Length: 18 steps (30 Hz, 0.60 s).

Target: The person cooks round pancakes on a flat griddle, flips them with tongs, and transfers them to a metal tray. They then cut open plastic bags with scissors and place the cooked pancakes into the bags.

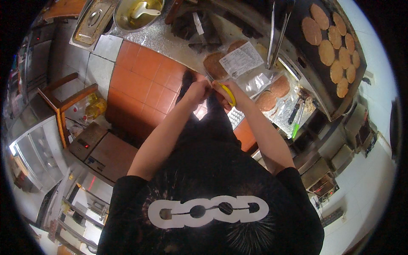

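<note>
My right hand [238, 92] is wrapped around a tool with a curved yellow handle [228, 94], probably scissors; its blades are mostly hidden. Fingertips of my left hand [200, 91] meet it at the counter's near edge, and whatever they pinch is too small to make out. Just beyond both hands lies a clear plastic pack of round meat patties [215, 65] with a printed label [242, 60] on it. To the right, loose patties [279, 86] rest on plastic film beside a clear wrapper [256, 83].
A griddle [296, 35] at the upper right carries several patties [326, 52]. Metal tongs [276, 38] lean by its edge. A black-handled knife [295, 111] and a green pen [297, 122] lie at the right. A pot [122, 19] and a lidded steel pan [93, 22] stand left.
</note>
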### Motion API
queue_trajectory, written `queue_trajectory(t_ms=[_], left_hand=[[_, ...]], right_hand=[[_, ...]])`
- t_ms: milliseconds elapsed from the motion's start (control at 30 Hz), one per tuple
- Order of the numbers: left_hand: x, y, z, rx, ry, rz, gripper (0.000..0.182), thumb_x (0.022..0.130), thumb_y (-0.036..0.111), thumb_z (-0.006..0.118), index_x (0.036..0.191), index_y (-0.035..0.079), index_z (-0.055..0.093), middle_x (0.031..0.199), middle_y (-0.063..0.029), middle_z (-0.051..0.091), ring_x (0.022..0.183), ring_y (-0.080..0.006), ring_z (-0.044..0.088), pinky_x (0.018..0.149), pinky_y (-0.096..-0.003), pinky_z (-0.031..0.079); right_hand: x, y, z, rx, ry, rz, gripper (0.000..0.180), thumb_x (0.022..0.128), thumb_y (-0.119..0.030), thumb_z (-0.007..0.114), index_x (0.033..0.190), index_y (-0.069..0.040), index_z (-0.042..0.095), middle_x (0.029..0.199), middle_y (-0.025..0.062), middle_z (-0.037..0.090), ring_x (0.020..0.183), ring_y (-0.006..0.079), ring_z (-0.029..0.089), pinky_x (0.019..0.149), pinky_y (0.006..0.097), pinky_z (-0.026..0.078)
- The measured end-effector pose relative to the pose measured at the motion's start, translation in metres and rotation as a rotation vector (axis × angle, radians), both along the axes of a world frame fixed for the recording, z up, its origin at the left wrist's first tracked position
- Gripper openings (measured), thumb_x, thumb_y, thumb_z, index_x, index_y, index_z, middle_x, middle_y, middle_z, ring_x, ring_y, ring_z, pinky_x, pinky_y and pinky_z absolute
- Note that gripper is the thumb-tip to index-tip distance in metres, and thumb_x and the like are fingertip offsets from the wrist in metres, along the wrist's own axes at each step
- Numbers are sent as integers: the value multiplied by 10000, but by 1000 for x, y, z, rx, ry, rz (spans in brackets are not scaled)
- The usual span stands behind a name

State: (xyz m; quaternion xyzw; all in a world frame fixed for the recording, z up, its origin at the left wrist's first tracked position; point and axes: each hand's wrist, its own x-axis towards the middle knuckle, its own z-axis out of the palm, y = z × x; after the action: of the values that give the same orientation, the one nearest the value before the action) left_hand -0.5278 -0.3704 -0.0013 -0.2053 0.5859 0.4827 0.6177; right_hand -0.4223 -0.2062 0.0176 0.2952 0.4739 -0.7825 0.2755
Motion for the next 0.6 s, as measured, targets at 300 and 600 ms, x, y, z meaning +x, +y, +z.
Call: queue_trajectory(t_ms=[300, 600], left_hand=[[-5, -3, 13, 64, -147, 57, 368, 1060, 373, 467, 777, 154, 554, 604, 43, 419, 430, -73, 293, 386, -254, 197], [-7, -11, 25, 141, -102, 4, 350, 1033, 304, 490, 734, 135, 556, 583, 39, 403, 418, -90, 284, 393, -279, 205]], right_hand=[[-17, -4, 3, 91, -19, 44, 612, 966, -657, 599, 824, -63, 617, 577, 24, 534, 416, 136, 526, 365, 283, 383], [-39, -9, 21, 315, 33, 157, 674, 945, -693, 600, 718, -58, 608, 570, 42, 554, 414, 148, 539, 362, 298, 390]])
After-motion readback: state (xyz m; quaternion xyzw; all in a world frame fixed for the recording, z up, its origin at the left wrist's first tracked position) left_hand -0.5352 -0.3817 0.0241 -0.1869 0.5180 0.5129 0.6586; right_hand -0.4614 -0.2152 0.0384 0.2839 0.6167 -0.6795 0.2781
